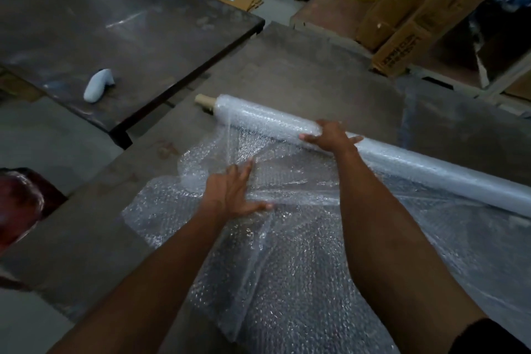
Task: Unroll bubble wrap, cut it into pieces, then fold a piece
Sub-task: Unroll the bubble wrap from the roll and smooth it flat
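Note:
A long roll of bubble wrap (pixel 267 118) lies across the brown table (pixel 301 66), running from the middle toward the right edge, with a cardboard core (pixel 204 100) sticking out at its left end. My right hand (pixel 330 135) rests on top of the roll, fingers spread over it. An unrolled sheet of bubble wrap (pixel 287 267) spreads from the roll toward me, creased and bunched at its left side. My left hand (pixel 232 190) presses flat on a fold of this sheet, fingers extended.
A second dark table (pixel 115 23) stands to the left with a white handheld object (pixel 97 85) on it. Cardboard boxes (pixel 416 8) lean at the back right. A dark red stool (pixel 20 204) sits at the left edge.

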